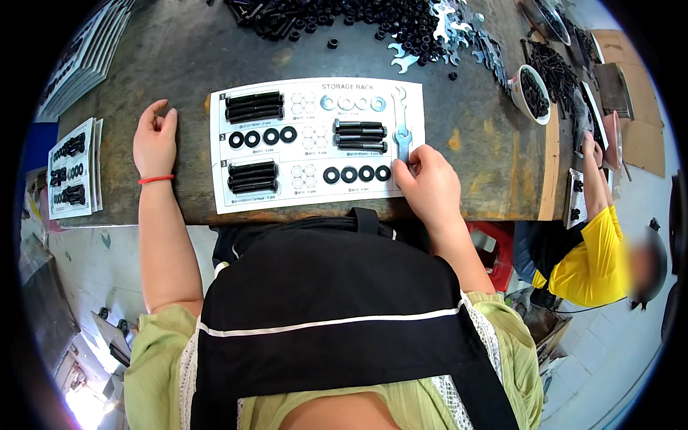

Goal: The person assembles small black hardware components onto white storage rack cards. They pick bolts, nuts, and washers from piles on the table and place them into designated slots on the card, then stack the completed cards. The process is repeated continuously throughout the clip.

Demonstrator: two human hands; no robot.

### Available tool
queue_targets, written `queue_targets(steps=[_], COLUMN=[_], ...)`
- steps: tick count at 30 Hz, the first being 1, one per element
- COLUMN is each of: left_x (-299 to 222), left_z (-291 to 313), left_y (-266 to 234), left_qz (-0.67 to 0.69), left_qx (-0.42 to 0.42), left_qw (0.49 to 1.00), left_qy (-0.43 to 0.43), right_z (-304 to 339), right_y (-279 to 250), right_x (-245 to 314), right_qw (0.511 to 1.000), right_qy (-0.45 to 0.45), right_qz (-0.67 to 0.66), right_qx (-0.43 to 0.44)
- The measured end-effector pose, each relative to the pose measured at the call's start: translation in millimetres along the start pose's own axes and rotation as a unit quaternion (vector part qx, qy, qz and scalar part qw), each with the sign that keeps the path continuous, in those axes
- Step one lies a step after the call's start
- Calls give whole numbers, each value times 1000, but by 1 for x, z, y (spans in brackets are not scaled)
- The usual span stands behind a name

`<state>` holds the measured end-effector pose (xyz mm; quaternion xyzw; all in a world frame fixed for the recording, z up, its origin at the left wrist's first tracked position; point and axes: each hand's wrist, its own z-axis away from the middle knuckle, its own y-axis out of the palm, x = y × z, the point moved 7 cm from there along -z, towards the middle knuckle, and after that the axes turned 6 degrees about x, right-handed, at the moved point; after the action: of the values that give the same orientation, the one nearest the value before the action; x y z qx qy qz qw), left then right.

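Note:
A white printed card (319, 204) lies on the table in front of me, with hardware in rows on it. Black bolts (254, 107) sit in bundles at its left and upper right. Several black ring-shaped nuts (270, 136) and silver washers (345, 103) lie in lines. My right hand (430, 183) is at the card's right edge, closed on the lower end of a silver open-end wrench (403, 136); its grip is partly hidden. The wrench overlaps a printed wrench outline. Left of the card, my left hand (155, 140) rests on the table, loosely open and holding nothing.
Loose black nuts and bolts (308, 18) are heaped at the far side, beside a pile of wrenches (448, 32). A white bowl (530, 93) of black parts stands at right. Filled cards (75, 168) are stacked at left. A co-worker in yellow (598, 251) works at right.

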<state>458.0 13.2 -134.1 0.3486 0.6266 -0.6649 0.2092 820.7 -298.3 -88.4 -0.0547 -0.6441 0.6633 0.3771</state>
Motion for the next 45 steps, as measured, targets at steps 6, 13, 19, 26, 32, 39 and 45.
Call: queue_targets(steps=[6, 13, 19, 26, 32, 39, 45], left_x=[-63, -89, -78, -208, -231, -219, -214], left_z=[77, 104, 102, 6, -44, -30, -33], left_y=[31, 45, 35, 57, 146, 157, 152], left_qz=[145, 187, 280, 21, -218, -131, -120], left_qx=[147, 186, 227, 190, 211, 294, 308], left_qw=[978, 963, 933, 958, 934, 915, 917], left_qy=[37, 58, -14, 213, 191, 242, 224], right_z=[8, 21, 18, -123, -218, -195, -184], right_y=[-14, 5, -14, -43, -2, 13, 9], right_x=[-7, -20, -19, 60, 116, 109, 124], right_qw=[990, 942, 968, 991, 988, 955, 967], right_qy=[-71, 47, 35, -115, -137, -223, -209], right_qz=[-81, -332, -248, -61, -14, -154, -79], right_qx=[-90, -18, -10, -11, -63, 117, 122])
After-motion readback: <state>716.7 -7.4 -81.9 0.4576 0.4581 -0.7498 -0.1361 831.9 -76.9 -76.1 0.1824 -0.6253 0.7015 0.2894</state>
